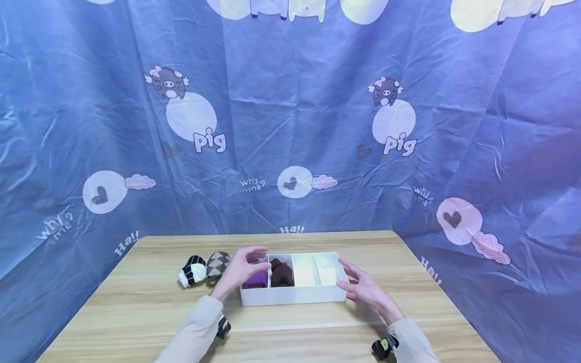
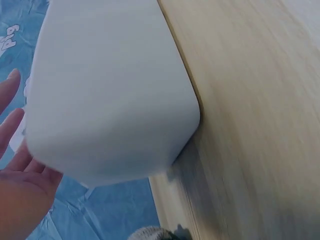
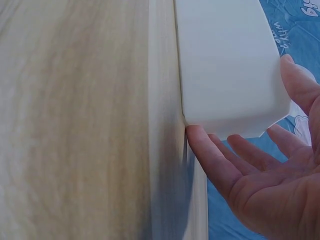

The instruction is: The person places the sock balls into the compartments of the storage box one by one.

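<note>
The left hand [image 1: 240,268] is over the left end of the white box [image 1: 295,296], its thumb and fingers parted and loosely bent, with nothing seen between them. Whether it touches the box's rim there cannot be told. The right hand [image 1: 365,290] is at the box's right end, its fingers spread and mostly straight; in the right wrist view its fingertips meet the end wall. So the box lies between the two hands, its long side running from one to the other.

Inside the box, a purple sock bundle [image 1: 256,280] sits in the leftmost of four sections, just below the left hand and partly covered by it. A dark brown sock bundle [image 1: 282,274] fills much of the next section, just beside the left thumb and well apart from the right hand. The other two sections, toward the box's right end, show white floors.

Left of the box, just past the left hand, lies a checked sock bundle [image 1: 218,262], with a black-and-white sock bundle [image 1: 192,270] farther out on that same side. Pale sleeves cover both forearms on the near side of the box. Under the box is a wood-grain table [image 1: 317,333], and behind it hangs a blue cloth [image 1: 290,126] printed with pigs and words.
</note>
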`<state>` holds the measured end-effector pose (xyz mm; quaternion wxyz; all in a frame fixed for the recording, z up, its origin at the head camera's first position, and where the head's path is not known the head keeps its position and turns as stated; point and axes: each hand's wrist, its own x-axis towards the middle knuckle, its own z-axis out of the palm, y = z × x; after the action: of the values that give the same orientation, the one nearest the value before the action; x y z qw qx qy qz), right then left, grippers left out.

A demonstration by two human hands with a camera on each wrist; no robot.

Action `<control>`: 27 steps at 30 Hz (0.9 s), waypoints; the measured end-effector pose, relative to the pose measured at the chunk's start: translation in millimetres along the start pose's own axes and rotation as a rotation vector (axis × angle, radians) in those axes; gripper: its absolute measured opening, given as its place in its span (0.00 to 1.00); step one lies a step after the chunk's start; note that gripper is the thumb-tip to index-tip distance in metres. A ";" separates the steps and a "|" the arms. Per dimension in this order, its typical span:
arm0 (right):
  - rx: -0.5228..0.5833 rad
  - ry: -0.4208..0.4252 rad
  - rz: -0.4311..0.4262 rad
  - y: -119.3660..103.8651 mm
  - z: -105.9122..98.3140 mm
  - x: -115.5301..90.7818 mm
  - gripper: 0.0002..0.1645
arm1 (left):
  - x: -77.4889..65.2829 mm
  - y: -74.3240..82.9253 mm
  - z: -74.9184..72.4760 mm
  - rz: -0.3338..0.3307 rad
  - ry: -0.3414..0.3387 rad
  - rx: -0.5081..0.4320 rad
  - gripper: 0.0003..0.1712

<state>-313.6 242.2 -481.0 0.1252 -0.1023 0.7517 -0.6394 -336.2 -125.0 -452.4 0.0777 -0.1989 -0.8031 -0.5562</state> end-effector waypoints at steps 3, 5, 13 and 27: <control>-0.007 0.008 -0.003 -0.7 -0.4 0.9 0.48 | -2.8 -1.6 -6.8 -0.016 0.021 -0.013 0.29; -0.008 0.010 0.000 -0.6 -0.4 1.6 0.49 | -5.5 -3.7 -12.0 -0.031 0.027 -0.019 0.31; -0.020 0.016 0.005 -0.4 0.1 1.1 0.49 | -15.5 -8.5 -30.4 -0.057 0.044 -0.008 0.31; -0.021 0.015 0.002 0.4 -0.1 -0.3 0.50 | -29.7 -12.1 -62.8 -0.056 0.069 0.001 0.32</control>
<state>-313.4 242.4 -481.4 0.1190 -0.0978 0.7595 -0.6320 -320.2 -193.6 -449.9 0.0901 -0.1569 -0.8056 -0.5642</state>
